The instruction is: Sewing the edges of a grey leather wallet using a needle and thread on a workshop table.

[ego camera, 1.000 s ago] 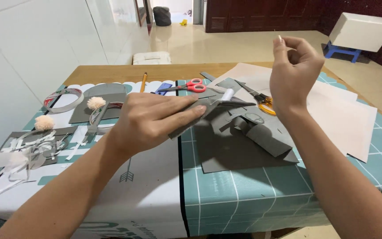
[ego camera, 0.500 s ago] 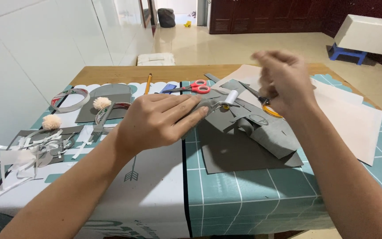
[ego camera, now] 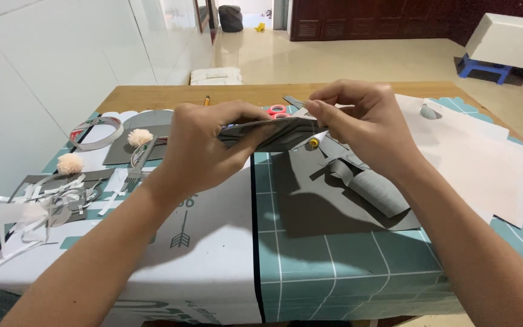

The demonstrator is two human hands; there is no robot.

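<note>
Both hands hold a flat grey felt piece (ego camera: 270, 133) edge-on above the table. My left hand (ego camera: 204, 148) grips its left end, thumb on top. My right hand (ego camera: 364, 127) pinches its right end with fingers curled over the edge. Below them lies a large dark grey felt sheet (ego camera: 328, 206) with rolled and cut grey scraps (ego camera: 364, 181) on it. Red-handled scissors (ego camera: 276, 111) show just behind the held piece.
A teal grid cutting mat (ego camera: 346, 266) covers the table's front. White paper sheets (ego camera: 485, 163) lie at right. At left are pale pompoms (ego camera: 69, 163), a tape roll (ego camera: 95, 133) and white paper strips (ego camera: 31, 206). A pencil (ego camera: 206, 100) rests at the back.
My right hand came down from mid-air to the felt piece and now pinches its right end. My left hand lifted the piece off the table and holds it raised.
</note>
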